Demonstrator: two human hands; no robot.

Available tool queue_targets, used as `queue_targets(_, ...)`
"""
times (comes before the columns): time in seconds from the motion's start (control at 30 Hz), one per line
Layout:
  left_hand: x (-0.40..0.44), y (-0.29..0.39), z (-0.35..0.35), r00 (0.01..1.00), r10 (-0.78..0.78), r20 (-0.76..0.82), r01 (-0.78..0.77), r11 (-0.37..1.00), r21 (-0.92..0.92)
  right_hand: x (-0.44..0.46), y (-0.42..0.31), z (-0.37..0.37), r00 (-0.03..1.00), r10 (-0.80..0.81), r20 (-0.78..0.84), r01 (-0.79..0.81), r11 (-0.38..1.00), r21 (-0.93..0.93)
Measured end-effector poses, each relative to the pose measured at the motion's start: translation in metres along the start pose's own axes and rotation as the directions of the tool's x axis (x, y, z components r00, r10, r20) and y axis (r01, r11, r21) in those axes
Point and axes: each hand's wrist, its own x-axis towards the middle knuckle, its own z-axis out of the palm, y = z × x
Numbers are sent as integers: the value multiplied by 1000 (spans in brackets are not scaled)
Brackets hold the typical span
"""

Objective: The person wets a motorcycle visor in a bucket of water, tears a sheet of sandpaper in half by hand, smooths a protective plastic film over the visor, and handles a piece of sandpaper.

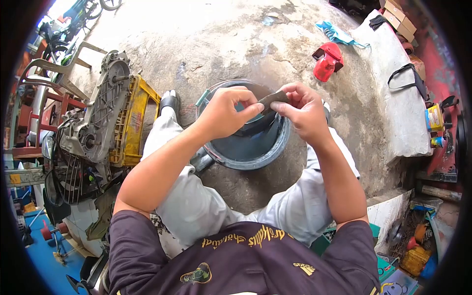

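Both hands are pinched on a small, flat, dark grey piece (274,100), held above a dark bucket (283,143). My left hand (227,111) grips its left end between thumb and fingertips. At the other end, my right hand (306,110) closes on it with thumb and forefinger. What the piece is made of I cannot tell. The bucket stands on the floor between my feet and contains dark liquid. Something black, partly hidden by my hands, lies inside it near the far side.
On the left, a large metal engine casing (101,108) leans by a yellow crate (133,125). A red plastic object (328,61) and a blue cloth (337,33) lie on the concrete floor. A white ledge (400,108) runs along the right, with a black strap (410,78) on it.
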Motion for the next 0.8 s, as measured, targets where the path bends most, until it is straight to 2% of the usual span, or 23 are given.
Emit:
queue_targets(0.1, -1, 4, -5, 996, -88, 28, 88, 996, 6, -1, -1, 3, 999, 10, -51, -8, 999, 43)
queue_targets(0.2, -4, 0, -2, 988, -148, 40, 150, 987, -59, -5, 3, 5, 992, 3, -125, -7, 1000, -28)
queue_targets(0.27, -3, -5, 2, 999, 9, 37, -5, 993, -119, -6, 1, 8, 983, -38, -178, 32, 999, -36)
queue_targets(0.3, -4, -5, 3, 999, 11, 37, -6, 993, -118, -7, -1, 10, 983, -39, -179, 33, 999, -36)
queue_targets(0.37, -4, -2, 4, 1000, 18, -2, -18, 997, -75, -10, -9, 13, 958, -181, -223, 137, 970, -202)
queue_targets(0.4, -3, 0, 4, 1000, 22, -10, -23, 997, -73, -9, -9, 13, 958, -189, -218, 144, 968, -205)
queue_targets(0.47, -2, 3, 2, 997, -19, -80, 19, 1000, 6, -7, -3, 15, 916, -331, -225, 259, 920, -295)
queue_targets(0.6, 0, 4, -2, 990, 9, -144, -8, 1000, 11, -5, -2, 17, 925, -327, -193, 276, 928, -250)
queue_targets(0.7, 0, 3, -5, 991, 42, -130, -40, 999, 22, -4, -5, 18, 904, -386, -185, 315, 892, -324)
queue_targets(0.73, -1, 4, -4, 997, -7, -81, 7, 1000, -4, -5, -7, 18, 903, -388, -183, 318, 892, -322)
queue_targets(0.8, -2, 9, -4, 998, -54, -32, 53, 998, -25, -5, -11, 18, 870, -470, -153, 361, 816, -451)
